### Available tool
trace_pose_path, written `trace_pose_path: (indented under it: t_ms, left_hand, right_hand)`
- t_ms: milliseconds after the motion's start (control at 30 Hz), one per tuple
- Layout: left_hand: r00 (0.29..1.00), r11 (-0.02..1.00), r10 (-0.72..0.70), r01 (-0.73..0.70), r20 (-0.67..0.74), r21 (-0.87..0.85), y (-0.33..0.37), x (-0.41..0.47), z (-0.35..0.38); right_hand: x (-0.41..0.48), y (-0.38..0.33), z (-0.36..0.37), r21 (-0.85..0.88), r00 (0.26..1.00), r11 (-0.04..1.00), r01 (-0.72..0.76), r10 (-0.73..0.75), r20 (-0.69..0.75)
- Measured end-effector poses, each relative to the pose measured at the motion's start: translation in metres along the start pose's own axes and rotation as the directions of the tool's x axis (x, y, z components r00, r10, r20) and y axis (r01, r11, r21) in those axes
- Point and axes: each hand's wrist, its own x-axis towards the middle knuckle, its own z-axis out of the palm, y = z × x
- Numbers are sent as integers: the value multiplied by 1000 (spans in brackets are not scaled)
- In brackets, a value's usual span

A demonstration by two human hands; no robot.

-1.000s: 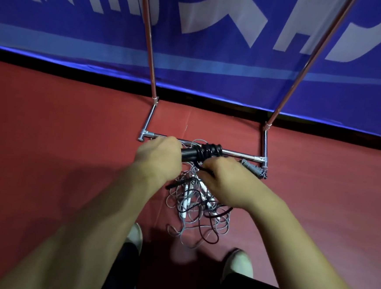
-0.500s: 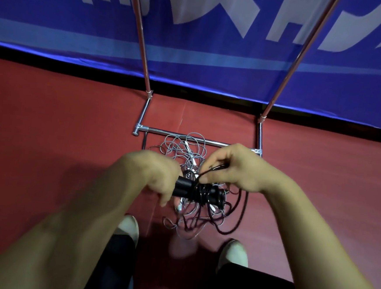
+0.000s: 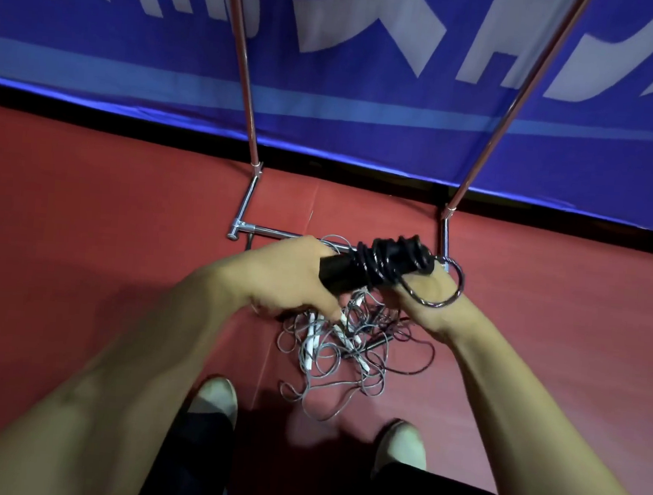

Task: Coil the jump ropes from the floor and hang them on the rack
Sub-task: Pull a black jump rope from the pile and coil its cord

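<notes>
While black cord jump rope point(image 3: 388, 260) sits wound on handles point(image 3: 334, 274) above red floor point(image 3: 84, 228), winding near done; left hand point(image 3: 287, 279) clenches handles; right hand point(image 3: 428, 298) inside last loop (finger grip indiscernible). Next: secure end, hang on chrome tube rack point(image 3: 275, 230).

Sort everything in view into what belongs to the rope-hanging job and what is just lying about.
Job: black jump rope wound round its handles, in left hand and right hand; tangled pile of grey and black ropes; chrome tube rack.
Just there: blue banner with white lettering; pale shoes.
</notes>
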Motion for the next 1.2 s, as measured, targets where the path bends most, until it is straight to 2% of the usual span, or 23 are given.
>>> trace_pose_path:
  t_ms: [100,200,267,367,433,500,567,600,700,800,900,967,1033,1100,1200]
  left_hand:
    - [973,960,-114,56,-200,-275,-1,6,-3]
    - [898,920,-224,67,-378,-386,-2,11,-4]
    - [833,955,-247,121,-495,-272,-4,10,-5]
    - [765,971,-208,234,-610,-38,-10,9,-6]
    - [749,937,-170,325,-640,131,-14,8,-5]
    - [745,851,-165,438,-646,288,-15,8,0]
    - [761,769,-186,506,-622,390,-15,8,10]
    - [768,728,-193,530,-611,436,-15,9,15]
    - [793,621,-210,560,-572,548,-15,13,24]
    - [854,562,-221,506,-470,654,-10,13,32]
    - [945,585,-170,324,-279,743,-7,16,37]
    - [973,617,-137,229,-183,753,-8,17,33]
    - [987,619,-114,162,-117,769,-8,19,33]
    - [988,608,-128,147,-87,780,-8,20,36]
    - [992,691,-125,95,-11,717,-9,20,39]
  right_hand:
    - [4,-5,11,8,998,999,-41,41,-37]
    - [7,-12,26,-336,996,938,91,-81,45]
    - [8,-15,36,-475,994,874,102,-70,84]
    - [9,-20,45,-573,993,816,79,-14,116]
    - [11,-23,48,-630,993,776,27,53,107]
    - [12,-23,48,-693,989,718,-56,134,58]
    - [10,-21,47,-723,983,676,-141,185,-19]
    - [9,-21,47,-731,983,669,-135,182,-15]
    - [6,-27,47,-759,988,651,-4,122,100]
    - [6,-29,33,-731,996,680,62,0,85]
    - [2,-20,7,-517,998,855,33,2,67]
    - [-1,-15,-4,-329,996,944,29,1,89]
    - [-4,-12,-8,-215,994,976,39,-17,105]
    - [-4,-12,-5,-180,989,982,58,-32,145]
    - [-3,-13,3,-146,983,986,82,-56,177]
